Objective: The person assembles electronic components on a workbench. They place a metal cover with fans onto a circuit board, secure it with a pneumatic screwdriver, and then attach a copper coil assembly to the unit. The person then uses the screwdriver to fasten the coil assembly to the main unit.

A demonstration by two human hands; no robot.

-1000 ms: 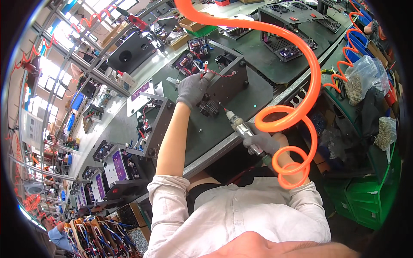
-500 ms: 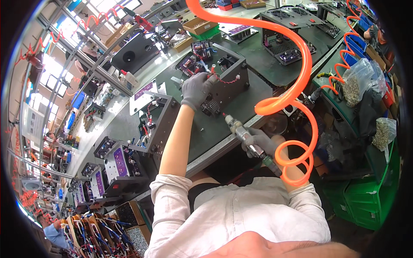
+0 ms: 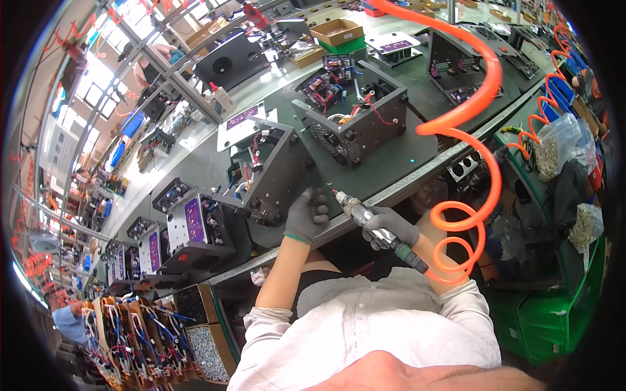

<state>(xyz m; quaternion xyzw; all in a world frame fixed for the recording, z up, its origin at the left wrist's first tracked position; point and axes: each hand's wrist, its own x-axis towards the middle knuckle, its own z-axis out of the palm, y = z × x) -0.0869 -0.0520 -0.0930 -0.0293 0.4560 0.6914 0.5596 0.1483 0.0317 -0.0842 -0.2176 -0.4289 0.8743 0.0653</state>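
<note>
My right hand (image 3: 390, 228) is wrapped round a silver air screwdriver (image 3: 365, 217), its tip pointing up and left over the bench edge. Close to that tip is my left hand (image 3: 308, 216), gloved in grey, its fingers curled in; whatever they hold, if anything, is hidden. Just beyond the left hand, a dark metal chassis (image 3: 282, 171) stands tilted with wires and boards inside. Farther back and to the right sits an open dark chassis (image 3: 375, 130) with circuit boards, red wires and a finned black block at its near corner. Neither hand touches that one.
An orange coiled air hose (image 3: 489, 163) hangs across the right side and loops beside my right forearm. More assembled units (image 3: 195, 225) line the left. Plastic bags of small parts (image 3: 582, 221) and green bins (image 3: 548, 322) are at right; wire bundles (image 3: 140, 332) at lower left.
My left hand has left the open chassis and come back toward me, near the bench edge. The screwdriver stays in my right hand. The view has shifted, so the bench sits farther right.
</note>
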